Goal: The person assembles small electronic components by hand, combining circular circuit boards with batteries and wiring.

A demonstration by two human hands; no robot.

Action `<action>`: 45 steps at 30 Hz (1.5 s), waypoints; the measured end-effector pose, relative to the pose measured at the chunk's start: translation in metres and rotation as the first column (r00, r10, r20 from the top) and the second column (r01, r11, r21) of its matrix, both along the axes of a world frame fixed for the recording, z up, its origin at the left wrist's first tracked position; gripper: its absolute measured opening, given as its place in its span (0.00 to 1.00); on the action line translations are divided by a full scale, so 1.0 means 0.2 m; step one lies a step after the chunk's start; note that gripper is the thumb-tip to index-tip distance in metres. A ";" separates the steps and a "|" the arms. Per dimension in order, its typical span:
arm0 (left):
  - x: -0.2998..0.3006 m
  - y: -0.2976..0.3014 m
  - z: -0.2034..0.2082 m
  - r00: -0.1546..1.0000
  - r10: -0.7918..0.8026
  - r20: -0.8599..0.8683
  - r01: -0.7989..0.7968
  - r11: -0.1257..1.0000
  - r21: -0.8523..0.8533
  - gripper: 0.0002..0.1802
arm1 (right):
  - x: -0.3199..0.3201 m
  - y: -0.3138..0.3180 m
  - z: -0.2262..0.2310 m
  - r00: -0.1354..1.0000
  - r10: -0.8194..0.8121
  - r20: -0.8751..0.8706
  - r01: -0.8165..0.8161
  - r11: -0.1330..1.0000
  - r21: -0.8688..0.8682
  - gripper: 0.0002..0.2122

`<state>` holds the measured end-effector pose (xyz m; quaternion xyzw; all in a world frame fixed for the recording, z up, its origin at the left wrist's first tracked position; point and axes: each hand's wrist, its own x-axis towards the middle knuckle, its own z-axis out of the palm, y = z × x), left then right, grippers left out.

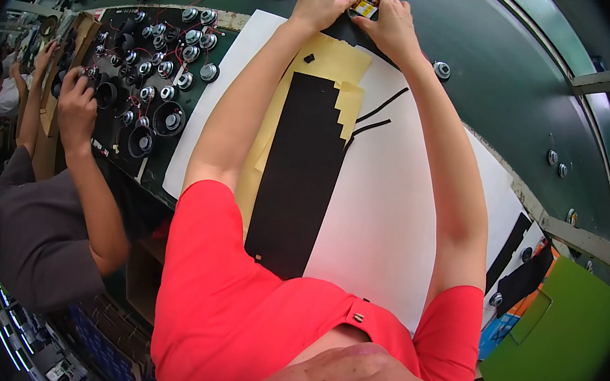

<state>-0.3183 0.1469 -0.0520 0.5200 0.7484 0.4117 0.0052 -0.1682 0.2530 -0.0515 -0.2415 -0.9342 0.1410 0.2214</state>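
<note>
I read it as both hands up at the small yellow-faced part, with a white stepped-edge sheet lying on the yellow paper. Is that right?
Not quite: the stepped-edge sheet is black, not white, as the head view shows. It does lie on the yellow paper, and the left hand and right hand are at the small yellow-faced part.

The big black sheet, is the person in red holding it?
No: the black sheet lies on yellow paper, while the left hand and right hand are beyond its far end, at a small yellow-topped part.
</note>
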 end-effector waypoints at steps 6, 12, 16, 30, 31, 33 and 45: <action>0.13 -0.12 0.10 0.974 -0.142 0.178 0.129 0.988 0.085 0.07 | 0.14 -0.13 0.16 0.940 0.072 -0.333 -0.174 0.942 -0.288 0.21; 0.49 -0.32 0.37 0.959 -0.277 0.050 0.259 0.937 0.235 0.09 | 0.56 -0.28 0.32 0.861 0.043 -0.506 -0.308 0.836 -0.454 0.20; 0.69 -0.44 0.45 0.934 -0.352 0.055 0.326 0.907 0.266 0.10 | 0.80 -0.44 0.40 0.838 0.016 -0.546 -0.357 0.772 -0.525 0.20; 1.09 -0.57 0.54 0.847 -0.519 -0.118 0.528 0.791 0.308 0.06 | 1.31 -0.73 0.53 0.826 -0.118 -0.552 -0.332 0.689 -0.644 0.21; 1.11 -0.57 0.54 0.844 -0.526 -0.105 0.531 0.790 0.306 0.06 | 1.33 -0.74 0.52 0.824 -0.127 -0.552 -0.327 0.689 -0.647 0.21; 1.16 -0.58 0.55 0.842 -0.534 -0.077 0.531 0.795 0.293 0.06 | 1.36 -0.75 0.50 0.809 -0.143 -0.571 -0.361 0.645 -0.673 0.22; 1.27 -0.63 0.56 0.820 -0.554 0.141 0.508 0.820 0.265 0.07 | 1.48 -0.78 0.48 0.784 -0.283 -0.552 -0.443 0.369 -0.817 0.23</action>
